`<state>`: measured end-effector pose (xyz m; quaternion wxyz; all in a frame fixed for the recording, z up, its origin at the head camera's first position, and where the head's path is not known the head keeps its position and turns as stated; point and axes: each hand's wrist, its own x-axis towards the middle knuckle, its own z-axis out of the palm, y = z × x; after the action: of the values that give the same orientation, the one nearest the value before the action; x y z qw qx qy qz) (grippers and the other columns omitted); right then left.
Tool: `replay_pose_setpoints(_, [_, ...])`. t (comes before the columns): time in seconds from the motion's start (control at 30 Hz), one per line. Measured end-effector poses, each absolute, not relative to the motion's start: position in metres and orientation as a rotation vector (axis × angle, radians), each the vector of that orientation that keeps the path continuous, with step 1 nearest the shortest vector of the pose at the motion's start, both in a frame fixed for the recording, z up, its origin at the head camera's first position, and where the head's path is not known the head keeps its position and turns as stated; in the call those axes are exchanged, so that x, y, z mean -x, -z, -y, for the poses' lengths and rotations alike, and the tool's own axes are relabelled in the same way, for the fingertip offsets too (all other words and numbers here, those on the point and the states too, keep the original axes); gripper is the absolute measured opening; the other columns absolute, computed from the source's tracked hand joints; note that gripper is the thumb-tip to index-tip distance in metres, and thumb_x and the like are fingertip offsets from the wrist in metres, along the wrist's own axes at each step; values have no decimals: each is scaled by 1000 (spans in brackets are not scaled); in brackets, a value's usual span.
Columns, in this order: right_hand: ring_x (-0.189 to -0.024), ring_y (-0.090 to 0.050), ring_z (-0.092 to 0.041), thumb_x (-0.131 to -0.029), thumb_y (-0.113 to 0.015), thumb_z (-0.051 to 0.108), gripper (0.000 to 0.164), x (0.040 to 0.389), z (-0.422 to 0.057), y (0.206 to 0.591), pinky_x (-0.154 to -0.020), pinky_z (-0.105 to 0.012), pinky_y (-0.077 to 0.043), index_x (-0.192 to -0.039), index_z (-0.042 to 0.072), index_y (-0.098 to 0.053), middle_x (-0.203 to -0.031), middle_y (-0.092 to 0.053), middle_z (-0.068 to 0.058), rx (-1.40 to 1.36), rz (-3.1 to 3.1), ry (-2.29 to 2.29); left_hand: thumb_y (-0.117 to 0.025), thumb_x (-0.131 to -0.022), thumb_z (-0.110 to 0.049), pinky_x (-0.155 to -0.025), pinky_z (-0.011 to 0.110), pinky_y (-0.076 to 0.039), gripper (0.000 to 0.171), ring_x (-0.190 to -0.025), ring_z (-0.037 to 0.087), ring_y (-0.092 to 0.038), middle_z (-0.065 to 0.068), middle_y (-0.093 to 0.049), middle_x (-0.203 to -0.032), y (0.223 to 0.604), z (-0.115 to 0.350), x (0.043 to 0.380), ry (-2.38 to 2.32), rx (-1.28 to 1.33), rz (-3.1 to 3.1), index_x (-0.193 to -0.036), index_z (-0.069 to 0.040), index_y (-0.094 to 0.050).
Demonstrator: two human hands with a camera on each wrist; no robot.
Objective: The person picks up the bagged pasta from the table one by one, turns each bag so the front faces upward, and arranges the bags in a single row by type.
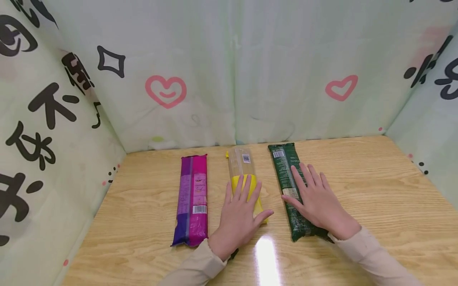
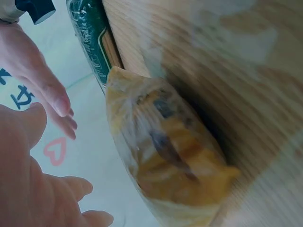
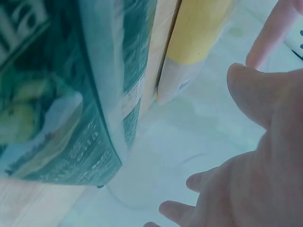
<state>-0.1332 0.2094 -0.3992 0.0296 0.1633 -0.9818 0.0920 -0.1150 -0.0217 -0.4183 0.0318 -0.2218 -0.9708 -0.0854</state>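
The pink pack (image 1: 191, 198), yellow pack (image 1: 241, 163) and green pack (image 1: 289, 178) look glossy plastic; table (image 1: 375, 190) smooth wood; curtain (image 1: 257, 71) matt cloth.

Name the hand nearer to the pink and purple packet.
Left. The left hand is just right of the pink and purple packet, over the yellow packet; the right hand is farther right, over the green packet.

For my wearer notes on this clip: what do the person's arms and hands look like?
The left hand and right hand are bare, no gloves or rings visible. The left sleeve and right sleeve are beige and long. A black block sits at the right wrist; a small dark piece shows by the left cuff.
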Motion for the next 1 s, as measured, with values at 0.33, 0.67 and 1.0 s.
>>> replay_pose_setpoints(0.33, [-146, -15, -52, -98, -54, 52, 88, 142, -219, 390, -113, -70, -17, -157, -1, -15, -160, -17, -31, -498, 3019, -283, -33, -100, -62, -122, 56, -1, 74, -154, 29, -6, 10, -13, -166, 418, 8, 119, 305, 708, 2974, -159, -19, -20])
replay_pose_setpoints(0.67, [-146, -11, -53, -99, -51, 52, 87, 152, -228, 384, -112, -72, -15, -157, -2, -13, -160, -12, -32, -482, 3070, -311, -34, -101, -61, -122, 56, -6, 74, -154, 29, -7, 11, -14, -166, 419, -3, 122, 355, 707, 2997, -159, -18, -21])
replay_pose_setpoints(1.0, [-144, -13, -55, -101, -46, 53, 87, 165, -235, 386, -112, -71, -16, -156, -4, -12, -160, -11, -34, -466, 3099, -277, -33, -101, -61, -123, 55, -9, 72, -154, 29, -8, 11, -17, -165, 423, -14, 127, 338, 713, 2996, -159, -19, -22])
